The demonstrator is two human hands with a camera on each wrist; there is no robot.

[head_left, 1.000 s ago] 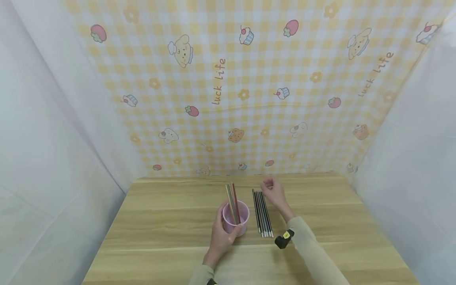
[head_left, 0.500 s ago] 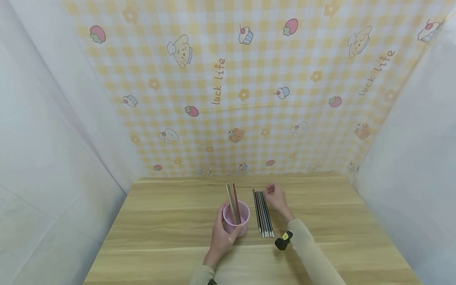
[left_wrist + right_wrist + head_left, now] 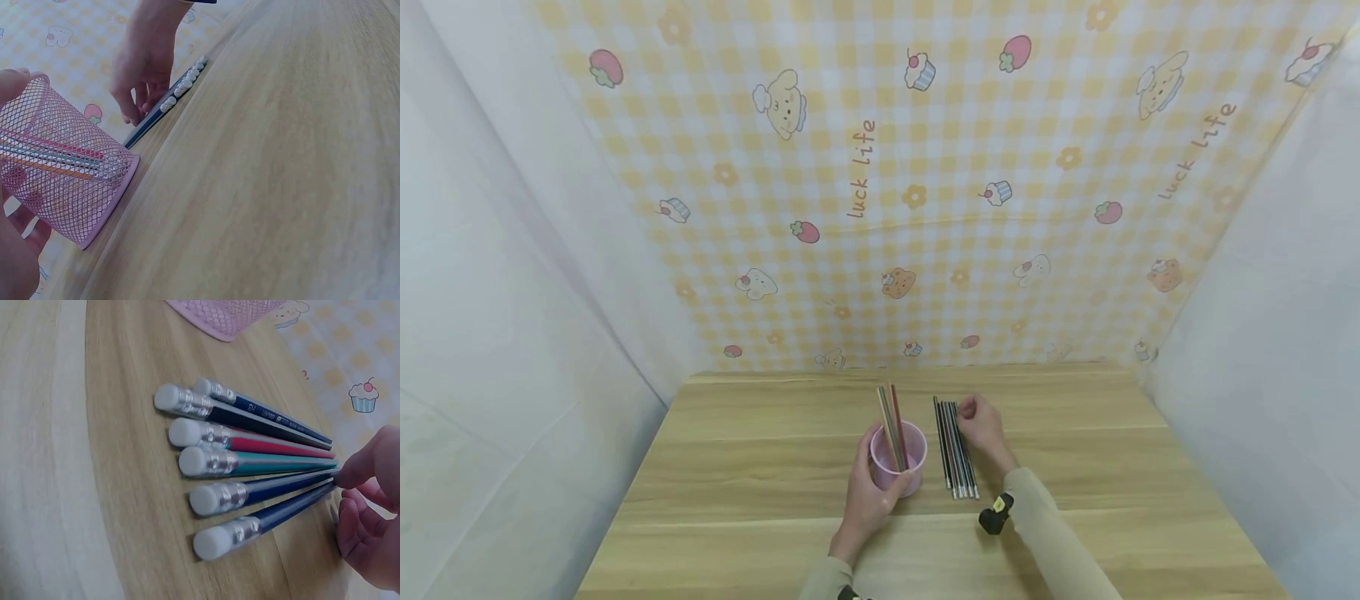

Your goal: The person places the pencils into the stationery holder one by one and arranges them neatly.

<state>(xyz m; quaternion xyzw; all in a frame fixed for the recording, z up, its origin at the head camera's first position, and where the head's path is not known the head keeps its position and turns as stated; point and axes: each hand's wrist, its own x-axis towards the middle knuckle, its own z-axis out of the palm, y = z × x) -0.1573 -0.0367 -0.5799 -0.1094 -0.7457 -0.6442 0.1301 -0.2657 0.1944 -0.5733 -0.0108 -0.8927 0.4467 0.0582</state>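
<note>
A pink mesh pen cup [image 3: 898, 479] stands on the table, tilted-looking in the left wrist view, with several pencils [image 3: 891, 429] leaning inside. My left hand [image 3: 867, 498] holds it round the side, thumb toward the near face. Just right of the cup, several pencils [image 3: 275, 461] lie side by side, dark blue, black, red and green, white erasers toward me. My right hand [image 3: 983, 429] is at their far ends. Its curled thumb and fingers [image 3: 357, 472] pinch the end of an outer dark blue pencil [image 3: 284, 509], partly covering the contact.
The wood-grain table [image 3: 737, 483] runs back to a yellow checked cloth [image 3: 850, 275] with cartoon prints. White sheets [image 3: 520, 333] hang at both sides. A small black device [image 3: 996, 514] is strapped to the right wrist.
My right hand has moved slightly nearer and down onto the far ends of the pencils. The left hand and the cup stay where they were.
</note>
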